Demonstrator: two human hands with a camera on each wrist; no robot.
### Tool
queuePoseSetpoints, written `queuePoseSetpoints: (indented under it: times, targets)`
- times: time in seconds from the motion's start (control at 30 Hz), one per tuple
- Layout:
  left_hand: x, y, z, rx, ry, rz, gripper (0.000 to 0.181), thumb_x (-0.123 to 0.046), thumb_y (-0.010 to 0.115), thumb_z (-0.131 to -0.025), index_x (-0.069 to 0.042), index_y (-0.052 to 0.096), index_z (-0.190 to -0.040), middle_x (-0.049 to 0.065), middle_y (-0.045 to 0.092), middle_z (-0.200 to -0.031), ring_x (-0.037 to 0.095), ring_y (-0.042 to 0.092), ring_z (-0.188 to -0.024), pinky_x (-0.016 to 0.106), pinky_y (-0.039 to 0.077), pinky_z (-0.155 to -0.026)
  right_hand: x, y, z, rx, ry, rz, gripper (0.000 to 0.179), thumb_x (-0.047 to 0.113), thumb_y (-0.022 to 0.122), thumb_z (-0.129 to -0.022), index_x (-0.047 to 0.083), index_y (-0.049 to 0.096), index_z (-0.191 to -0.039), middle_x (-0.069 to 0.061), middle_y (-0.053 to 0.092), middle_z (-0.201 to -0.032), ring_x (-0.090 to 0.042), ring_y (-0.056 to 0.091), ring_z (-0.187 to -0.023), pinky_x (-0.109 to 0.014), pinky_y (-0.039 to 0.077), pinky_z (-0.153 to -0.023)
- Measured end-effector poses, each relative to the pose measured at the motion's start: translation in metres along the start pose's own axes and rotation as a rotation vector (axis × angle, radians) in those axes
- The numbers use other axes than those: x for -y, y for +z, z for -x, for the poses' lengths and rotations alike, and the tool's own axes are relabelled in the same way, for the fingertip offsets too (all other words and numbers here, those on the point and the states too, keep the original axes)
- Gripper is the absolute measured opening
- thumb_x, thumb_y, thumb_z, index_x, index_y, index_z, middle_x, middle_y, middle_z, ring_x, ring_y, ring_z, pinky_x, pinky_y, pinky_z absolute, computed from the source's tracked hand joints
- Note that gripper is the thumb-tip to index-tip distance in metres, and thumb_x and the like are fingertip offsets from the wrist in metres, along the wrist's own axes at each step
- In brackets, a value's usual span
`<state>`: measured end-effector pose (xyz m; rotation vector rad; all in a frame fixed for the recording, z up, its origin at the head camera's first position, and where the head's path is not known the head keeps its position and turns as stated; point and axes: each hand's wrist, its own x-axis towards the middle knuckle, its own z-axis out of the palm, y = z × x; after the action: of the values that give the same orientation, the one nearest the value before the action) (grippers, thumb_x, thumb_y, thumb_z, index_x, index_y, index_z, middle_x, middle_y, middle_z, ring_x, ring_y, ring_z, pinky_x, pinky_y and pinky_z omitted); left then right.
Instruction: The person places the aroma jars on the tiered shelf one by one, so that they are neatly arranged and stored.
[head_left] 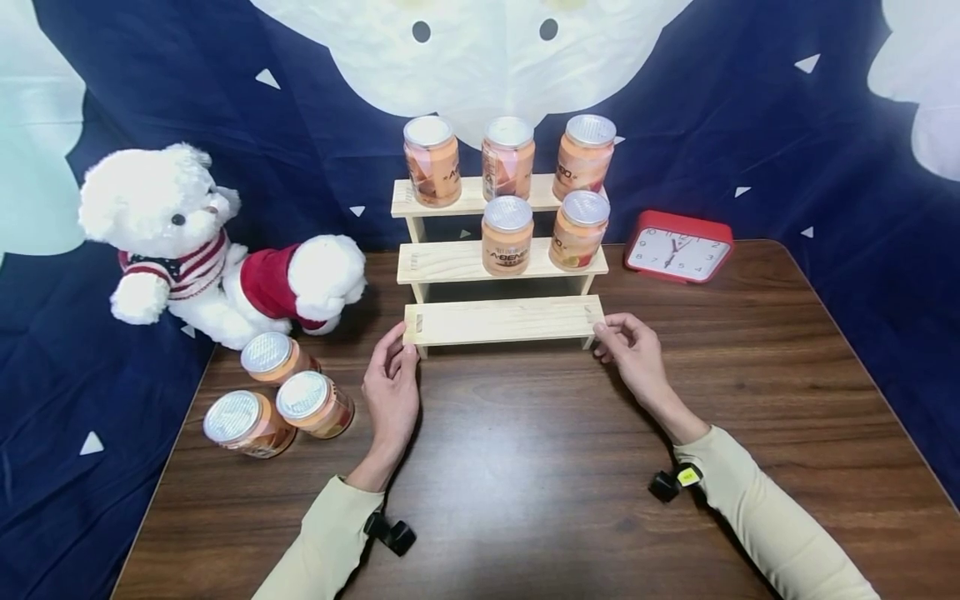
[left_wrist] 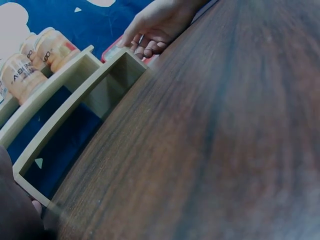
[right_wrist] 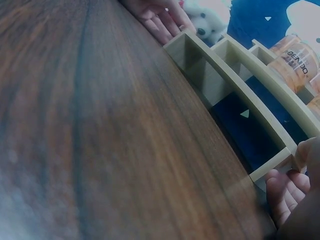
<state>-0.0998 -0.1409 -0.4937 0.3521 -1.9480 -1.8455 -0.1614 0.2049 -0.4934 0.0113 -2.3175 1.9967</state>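
A pale wooden display stand with three steps stands against the backdrop; its lowest step [head_left: 502,321] lies between both hands. My left hand [head_left: 392,396] grips the left end of this step, thumb at the front and fingers along the side. At the right end, my right hand [head_left: 636,357] holds the step between thumb and curled fingers, also seen in the right wrist view, where the thumb [right_wrist: 306,149] is near the corner. On the middle step [head_left: 446,260] sit two orange jars, one of them a labelled jar [head_left: 507,237]. Three more jars stand on the top step [head_left: 470,193].
Three jars with silver lids, including a front jar [head_left: 251,425], stand on the brown table [head_left: 517,483] left of my left hand. Behind them sit a white teddy bear [head_left: 157,200] and a plush in red [head_left: 273,283]. A red clock [head_left: 680,246] stands right of the stand.
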Motion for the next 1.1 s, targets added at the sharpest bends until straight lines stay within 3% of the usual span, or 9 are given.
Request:
queuePoseSetpoints:
  times: [0.13,0.3,0.53,0.67,0.8,0.97,1.1]
  targets:
    - [0.0,0.0,0.001,-0.006,-0.002,0.029,0.038,-0.002,0.065,-0.111,-0.003,0.067,-0.149,0.023,0.071,-0.136,0.013,0.071,-0.111,0.012,0.055,-0.089,0.0,0.0,0.0,0.003,-0.006,-0.006,0.018,0.005,0.067,-0.11,-0.011,0.066,-0.117,0.002,0.072,-0.083,-0.006,0.066,-0.066,-0.019,0.059,-0.063]
    - [0.0,0.001,0.003,-0.029,0.011,0.04,0.038,0.001,0.065,-0.11,-0.001,0.065,-0.148,0.023,0.07,-0.137,0.01,0.069,-0.112,0.014,0.056,-0.093,0.001,0.001,-0.001,0.008,-0.014,-0.012,0.018,0.005,0.067,-0.11,-0.012,0.066,-0.117,0.002,0.071,-0.082,-0.006,0.066,-0.066,-0.02,0.059,-0.064]
    - [0.002,0.004,0.014,-0.033,0.124,0.01,0.04,0.004,0.068,-0.106,0.003,0.064,-0.146,0.02,0.06,-0.144,0.028,0.062,-0.129,0.02,0.055,-0.104,0.0,0.002,0.0,-0.006,-0.018,-0.022,0.019,0.004,0.068,-0.109,-0.014,0.066,-0.117,0.002,0.073,-0.082,-0.005,0.066,-0.064,-0.019,0.058,-0.062]
    - [0.003,0.006,0.017,-0.036,0.171,0.016,0.041,0.005,0.07,-0.104,0.003,0.064,-0.145,0.02,0.059,-0.143,0.033,0.062,-0.13,0.02,0.055,-0.104,-0.002,0.002,0.001,-0.031,-0.033,-0.063,0.028,0.001,0.071,-0.107,-0.018,0.068,-0.127,0.007,0.074,-0.081,-0.004,0.067,-0.064,-0.019,0.059,-0.062]
    - [0.002,0.006,0.018,-0.04,0.167,0.018,0.042,0.006,0.069,-0.104,0.003,0.064,-0.145,0.019,0.058,-0.143,0.034,0.063,-0.129,0.02,0.055,-0.104,-0.004,0.001,0.001,-0.038,-0.048,-0.12,0.039,-0.004,0.073,-0.104,-0.014,0.066,-0.142,0.009,0.075,-0.081,-0.004,0.069,-0.064,-0.018,0.06,-0.063]
    - [-0.001,0.006,0.022,-0.053,0.165,-0.035,0.044,0.006,0.07,-0.102,0.001,0.064,-0.145,0.021,0.059,-0.142,0.036,0.061,-0.132,0.041,0.053,-0.113,-0.005,0.001,0.0,-0.042,-0.069,-0.133,0.042,-0.007,0.074,-0.102,-0.013,0.066,-0.143,0.01,0.076,-0.08,-0.003,0.069,-0.063,-0.017,0.06,-0.063]
    - [-0.006,0.006,0.027,-0.071,0.224,-0.068,0.049,0.01,0.072,-0.097,0.001,0.064,-0.145,0.022,0.059,-0.142,0.04,0.057,-0.134,0.055,0.044,-0.117,-0.004,0.001,0.002,-0.053,-0.087,-0.119,0.041,-0.008,0.074,-0.102,-0.014,0.067,-0.142,0.011,0.074,-0.078,-0.002,0.068,-0.061,-0.016,0.058,-0.061]
